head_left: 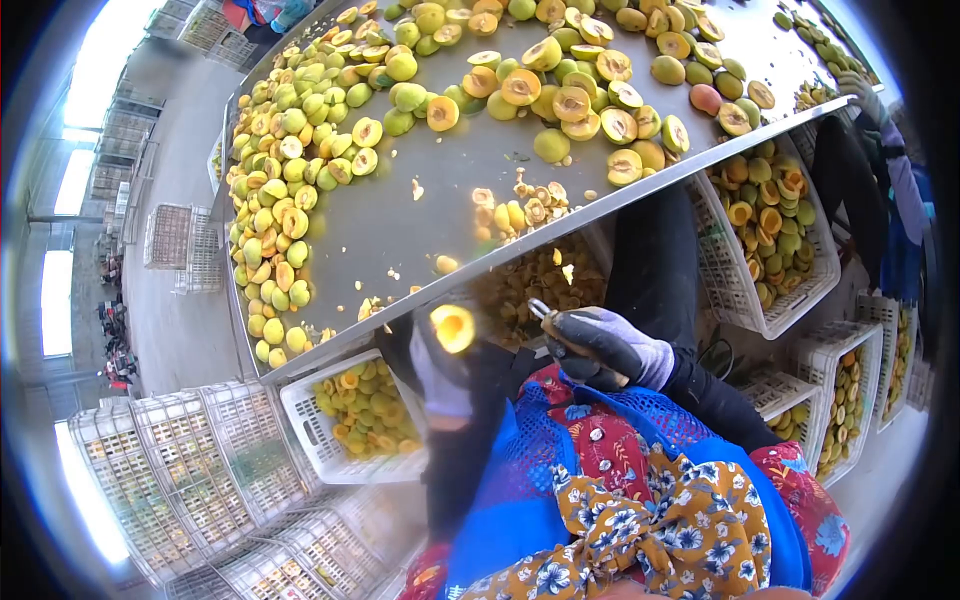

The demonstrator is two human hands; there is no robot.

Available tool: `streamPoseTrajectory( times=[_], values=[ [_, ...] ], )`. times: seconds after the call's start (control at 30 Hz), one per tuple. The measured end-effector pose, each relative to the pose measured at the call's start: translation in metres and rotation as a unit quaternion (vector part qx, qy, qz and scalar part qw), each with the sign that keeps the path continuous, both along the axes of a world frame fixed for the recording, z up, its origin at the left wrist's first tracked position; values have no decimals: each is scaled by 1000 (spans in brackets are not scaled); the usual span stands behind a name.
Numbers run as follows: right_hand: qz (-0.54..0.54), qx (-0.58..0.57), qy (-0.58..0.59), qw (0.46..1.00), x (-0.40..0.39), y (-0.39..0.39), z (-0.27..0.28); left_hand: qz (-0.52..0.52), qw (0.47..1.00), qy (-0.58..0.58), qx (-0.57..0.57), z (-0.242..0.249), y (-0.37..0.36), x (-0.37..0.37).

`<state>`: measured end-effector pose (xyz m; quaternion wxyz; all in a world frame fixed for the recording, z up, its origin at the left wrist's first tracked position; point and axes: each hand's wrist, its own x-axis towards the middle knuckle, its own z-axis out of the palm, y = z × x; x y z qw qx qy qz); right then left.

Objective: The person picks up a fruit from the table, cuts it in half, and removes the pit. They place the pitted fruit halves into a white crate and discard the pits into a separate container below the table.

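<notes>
My left hand (440,365), in a dark glove with a pale cuff, is blurred and holds a halved yellow fruit (453,328) cut face up, just below the edge of the metal table (420,215). My right hand (605,345), in a grey and black glove, grips a small metal pitting tool (541,310) whose tip points toward the fruit half. Both hands hover over a basket of pits and scraps (530,285) under the table edge. Whole and halved green-yellow fruits (300,150) are heaped across the table.
White plastic baskets of fruit halves stand below the table: one at left (320,455), one at right (735,300), more at far right (850,385). Empty crates are stacked at lower left (170,470). Another person's gloved hand (862,90) reaches onto the table at upper right.
</notes>
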<state>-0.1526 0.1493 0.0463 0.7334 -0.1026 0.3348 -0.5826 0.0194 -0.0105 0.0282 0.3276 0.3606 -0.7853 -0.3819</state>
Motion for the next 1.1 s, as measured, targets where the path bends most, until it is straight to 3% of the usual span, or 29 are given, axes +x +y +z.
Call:
streamPoseTrajectory(
  times=[0.07,0.1,0.13,0.17,0.2,0.27,0.33,0.37,0.47,0.53,0.6,0.63,0.73,0.77,0.8,0.87,0.93,1.0,1.07,1.1],
  values=[
    [3,-47,97,994,2,0,-20,141,984,7,111,-9,-28,49],
    [36,22,47,998,-2,3,-16,216,967,-34,129,-9,-42,75],
    [39,7,90,995,0,6,-42,189,947,-257,43,-4,-62,106],
    [38,7,101,994,-1,8,-49,239,857,-449,-81,1,-66,108],
    [40,8,113,993,-3,9,-51,243,793,-519,-208,1,-75,107],
    [40,38,118,991,-6,10,-49,191,896,-378,-132,29,-80,43],
    [38,46,107,993,-9,13,-44,37,938,-300,-170,47,-65,-50],
    [22,7,161,987,-6,13,-61,-58,952,-249,-171,44,-59,-96],
    [8,79,88,993,-15,20,-36,-237,925,-270,-121,17,-26,-222],
    [-31,63,102,992,-20,30,-32,-299,863,-389,-124,-3,-8,-277],
    [-72,77,71,992,-20,39,-40,-327,879,-333,-95,-46,-15,-295],
    [-96,43,131,986,-20,42,-40,-339,886,-306,-79,-45,-15,-298],
    [-137,62,137,979,-29,52,-17,-314,917,-219,113,-34,-22,-271],
    [-107,114,119,981,-35,51,-8,-272,942,-136,139,-39,-24,-257],
    [-129,84,237,959,-38,47,-10,-289,904,6,315,-44,-29,-240],
    [-167,23,452,876,-35,40,-17,-239,857,6,457,10,-26,-197],
    [-125,42,475,870,-37,30,-6,-238,875,-32,421,24,-27,-161],
    [-169,-68,640,747,-31,16,-6,-208,871,17,445,20,-16,-132],
    [-80,19,629,773,-25,9,8,-149,800,47,579,8,-7,-114],
    [-34,64,622,780,-22,7,12,-147,800,69,578,7,1,-110]
  ],
)
